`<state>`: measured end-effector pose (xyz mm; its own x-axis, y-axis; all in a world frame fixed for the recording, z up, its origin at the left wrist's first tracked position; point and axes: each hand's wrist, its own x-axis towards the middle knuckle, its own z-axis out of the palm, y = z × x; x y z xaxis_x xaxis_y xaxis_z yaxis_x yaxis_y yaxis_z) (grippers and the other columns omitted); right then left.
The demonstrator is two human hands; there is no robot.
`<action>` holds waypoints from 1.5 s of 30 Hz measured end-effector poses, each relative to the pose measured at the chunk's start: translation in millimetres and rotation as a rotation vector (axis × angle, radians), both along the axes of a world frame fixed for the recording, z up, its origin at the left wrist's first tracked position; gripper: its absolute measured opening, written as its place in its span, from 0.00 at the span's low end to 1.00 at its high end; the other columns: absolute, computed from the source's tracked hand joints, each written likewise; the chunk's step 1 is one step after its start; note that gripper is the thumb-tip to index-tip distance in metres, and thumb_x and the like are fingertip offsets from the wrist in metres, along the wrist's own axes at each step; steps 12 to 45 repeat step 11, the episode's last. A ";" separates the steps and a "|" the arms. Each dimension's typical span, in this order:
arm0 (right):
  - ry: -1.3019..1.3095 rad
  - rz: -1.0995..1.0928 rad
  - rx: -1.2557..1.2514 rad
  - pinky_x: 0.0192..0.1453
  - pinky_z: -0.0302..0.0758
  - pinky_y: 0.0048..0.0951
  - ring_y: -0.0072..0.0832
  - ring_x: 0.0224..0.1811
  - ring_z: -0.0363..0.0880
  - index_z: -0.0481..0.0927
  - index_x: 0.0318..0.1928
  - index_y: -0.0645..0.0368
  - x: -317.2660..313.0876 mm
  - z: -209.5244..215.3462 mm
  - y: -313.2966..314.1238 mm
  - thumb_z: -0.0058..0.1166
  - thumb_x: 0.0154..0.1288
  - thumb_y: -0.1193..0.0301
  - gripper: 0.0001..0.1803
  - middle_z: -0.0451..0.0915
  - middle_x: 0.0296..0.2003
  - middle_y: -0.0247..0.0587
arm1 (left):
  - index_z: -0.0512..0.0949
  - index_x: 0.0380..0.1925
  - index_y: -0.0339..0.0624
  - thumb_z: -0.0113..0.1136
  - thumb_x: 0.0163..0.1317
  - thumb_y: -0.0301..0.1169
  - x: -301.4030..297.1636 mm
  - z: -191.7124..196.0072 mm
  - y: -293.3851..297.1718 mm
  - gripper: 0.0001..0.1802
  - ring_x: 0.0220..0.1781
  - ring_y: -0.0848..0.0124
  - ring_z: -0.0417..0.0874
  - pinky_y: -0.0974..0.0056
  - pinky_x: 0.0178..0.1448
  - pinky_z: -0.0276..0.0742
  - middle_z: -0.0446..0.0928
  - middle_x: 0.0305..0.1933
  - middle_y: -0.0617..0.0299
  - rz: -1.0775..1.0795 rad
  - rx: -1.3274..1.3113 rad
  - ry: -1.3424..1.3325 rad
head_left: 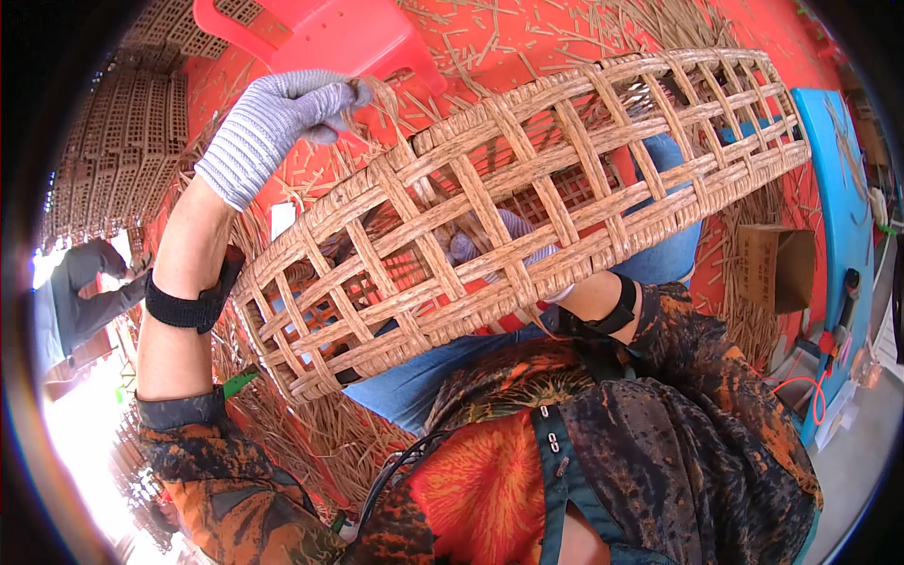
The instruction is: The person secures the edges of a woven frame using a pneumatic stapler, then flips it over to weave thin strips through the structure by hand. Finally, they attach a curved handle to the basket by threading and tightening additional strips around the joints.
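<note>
So we've got the open-weave rattan basket (527, 217) lying across our lap, mid-frame. Left hand (273, 122), gloved, pinches a loose rattan strand (377, 94) at upper left. Right hand (508, 245) sits inside the basket, mostly hidden by lattice; can't tell its grip.

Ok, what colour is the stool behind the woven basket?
Red-pink plastic stool, best seen in the head view, above the basket.

Bright daylight, colours saturated; lower left blown out white with glare; strong fisheye bending, dark vignette at rim; centre sharp.
</note>
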<state>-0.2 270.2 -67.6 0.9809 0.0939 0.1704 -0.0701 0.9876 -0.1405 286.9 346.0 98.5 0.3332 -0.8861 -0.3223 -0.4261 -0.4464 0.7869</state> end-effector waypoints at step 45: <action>0.167 0.052 -0.172 0.67 0.79 0.44 0.42 0.63 0.78 0.70 0.65 0.65 -4.1 -11.4 -6.7 0.63 0.66 0.59 0.33 0.76 0.62 0.52 | 0.76 0.24 0.46 0.57 0.71 0.36 11.1 22.5 -11.3 0.15 0.23 0.71 0.77 0.60 0.44 0.79 0.70 0.18 0.70 -0.138 -0.072 1.125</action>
